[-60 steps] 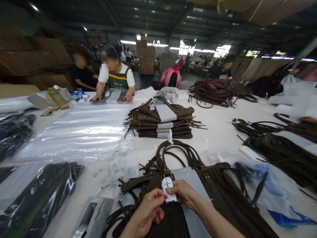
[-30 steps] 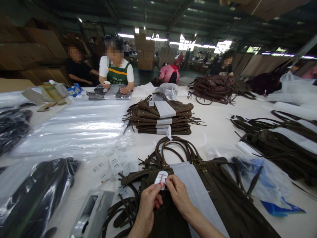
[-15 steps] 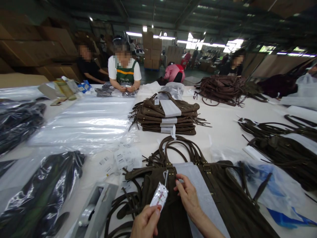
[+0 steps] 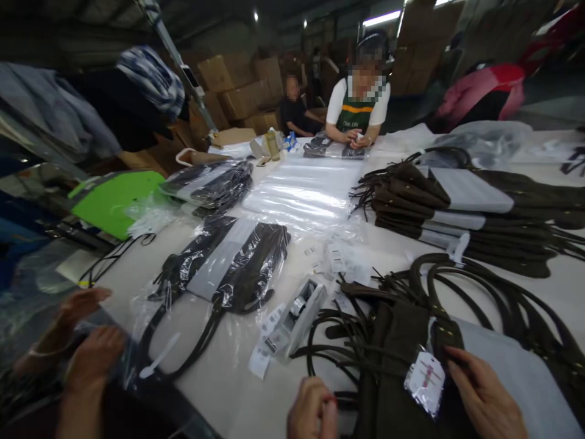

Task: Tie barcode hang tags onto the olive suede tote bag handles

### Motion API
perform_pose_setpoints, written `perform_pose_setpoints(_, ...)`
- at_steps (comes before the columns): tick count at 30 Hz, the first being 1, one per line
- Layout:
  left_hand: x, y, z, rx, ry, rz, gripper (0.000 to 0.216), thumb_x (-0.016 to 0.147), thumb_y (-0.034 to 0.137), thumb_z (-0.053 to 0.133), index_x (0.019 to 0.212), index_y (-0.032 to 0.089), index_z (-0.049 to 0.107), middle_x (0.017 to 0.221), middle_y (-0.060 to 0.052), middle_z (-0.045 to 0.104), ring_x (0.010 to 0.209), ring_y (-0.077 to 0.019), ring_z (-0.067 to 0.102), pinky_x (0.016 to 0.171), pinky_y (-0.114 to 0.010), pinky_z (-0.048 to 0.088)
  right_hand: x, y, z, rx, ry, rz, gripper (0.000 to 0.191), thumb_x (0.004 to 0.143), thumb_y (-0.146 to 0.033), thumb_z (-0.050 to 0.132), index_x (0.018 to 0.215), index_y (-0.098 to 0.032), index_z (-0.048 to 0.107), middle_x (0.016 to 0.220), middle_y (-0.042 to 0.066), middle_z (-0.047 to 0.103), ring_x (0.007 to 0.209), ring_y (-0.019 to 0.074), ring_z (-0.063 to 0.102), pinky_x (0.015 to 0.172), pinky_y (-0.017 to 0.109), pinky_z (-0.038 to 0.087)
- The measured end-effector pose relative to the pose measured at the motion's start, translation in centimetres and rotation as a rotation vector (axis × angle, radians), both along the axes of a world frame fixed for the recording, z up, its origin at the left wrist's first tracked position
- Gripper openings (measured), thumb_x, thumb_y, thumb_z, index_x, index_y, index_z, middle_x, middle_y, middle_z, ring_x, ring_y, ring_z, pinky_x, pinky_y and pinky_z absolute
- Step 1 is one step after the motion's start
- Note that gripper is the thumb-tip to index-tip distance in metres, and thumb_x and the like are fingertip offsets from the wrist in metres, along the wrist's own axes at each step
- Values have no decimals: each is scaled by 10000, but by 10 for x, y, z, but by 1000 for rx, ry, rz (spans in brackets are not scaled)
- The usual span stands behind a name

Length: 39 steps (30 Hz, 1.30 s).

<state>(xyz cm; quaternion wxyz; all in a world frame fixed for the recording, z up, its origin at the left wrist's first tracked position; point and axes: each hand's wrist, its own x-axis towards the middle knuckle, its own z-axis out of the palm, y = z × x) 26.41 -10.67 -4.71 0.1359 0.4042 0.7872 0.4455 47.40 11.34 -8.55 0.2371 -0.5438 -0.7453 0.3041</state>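
A dark brown handbag [image 4: 388, 366] lies before me, with looped handles [image 4: 461, 283], fringe straps on its left and a pale paper band [image 4: 516, 372] across it. On its front, a white hang tag [image 4: 426, 379] in clear plastic hangs by a short string, apart from my hands. My right hand [image 4: 489, 396] rests on the bag beside the handle base, fingers stretched out. Left of the bag, near the bottom edge, my left hand [image 4: 313, 410] is closed with fingers curled; whether anything is inside cannot be seen.
A grey tape dispenser [image 4: 299, 317] and barcode stickers [image 4: 260, 360] lie left of the bag. Beyond are a plastic-wrapped bag [image 4: 237, 262], clear bags [image 4: 306, 183] and stacked brown bags [image 4: 457, 213]. A co-worker's hands [image 4: 94, 350] handle plastic at left; another person [image 4: 359, 116] works across the table.
The view has swung left. My left hand has let go of the hang tag and moved left, off the bag. My right hand stays beside the handle base.
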Motion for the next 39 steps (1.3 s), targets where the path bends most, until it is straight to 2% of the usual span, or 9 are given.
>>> perform_pose_setpoints(2,-42,-31,-10,-128,156,210,195,811,301,381,824,182,536,795,-55,545,684,-139,531,610,-247,457,0,-1,0,18,-19,-7,413,702,-518,392,945,-214,532,943,56,574,872,236,552,776,383,449)
perform_pose_setpoints(4,-77,-56,-27,-294,365,350,271,776,329,448,973,154,514,904,-89,547,810,-189,532,701,-316,465,-1,-2,0,39,-34,-8,405,701,-516,389,926,-214,537,933,58,575,870,236,553,769,380,451)
perform_pose_setpoints(8,-107,-84,-62,-574,626,321,420,763,314,475,1154,161,453,1023,-106,535,940,-236,497,748,-368,443,-1,-2,-2,57,-54,10,409,694,-519,390,925,-215,537,935,55,571,883,239,546,803,396,436)
perform_pose_setpoints(12,-118,-93,-79,-644,700,269,374,794,321,449,1138,178,480,1001,-91,545,904,-206,516,715,-323,447,2,-4,-2,50,-70,36,412,696,-519,390,930,-214,537,943,57,571,887,240,545,822,408,427)
perform_pose_setpoints(18,-148,-98,-79,-596,776,191,356,807,292,429,1136,174,492,1048,-102,540,960,-209,500,766,-324,450,3,-10,-3,83,-73,63,376,723,-493,386,922,-210,535,940,59,564,898,234,535,837,412,420)
perform_pose_setpoints(27,-135,-81,-94,-675,872,115,373,835,333,362,1131,180,529,1080,-150,530,876,-227,521,689,-330,435,-5,-13,0,151,-28,62,249,804,-375,366,925,-216,516,934,49,548,909,197,521,823,375,436)
perform_pose_setpoints(33,-133,-68,-72,-851,787,90,383,839,334,336,1197,260,451,1175,-130,472,998,-253,470,727,-378,408,-6,-16,2,184,-60,76,253,806,-374,362,931,-214,512,948,50,540,917,194,513,843,376,421)
perform_pose_setpoints(36,-133,-73,-61,-814,771,78,416,835,323,353,1245,258,384,1215,-130,443,1066,-244,433,765,-366,398,-5,-16,2,190,-99,85,279,796,-395,362,937,-211,516,956,52,538,917,198,511,847,377,414)
perform_pose_setpoints(39,-129,-84,-60,-708,805,122,446,821,336,388,1254,225,377,1236,-144,424,1108,-250,404,803,-372,386,-5,-16,1,207,-123,94,298,787,-405,364,933,-199,522,950,58,540,911,205,514,848,376,411)
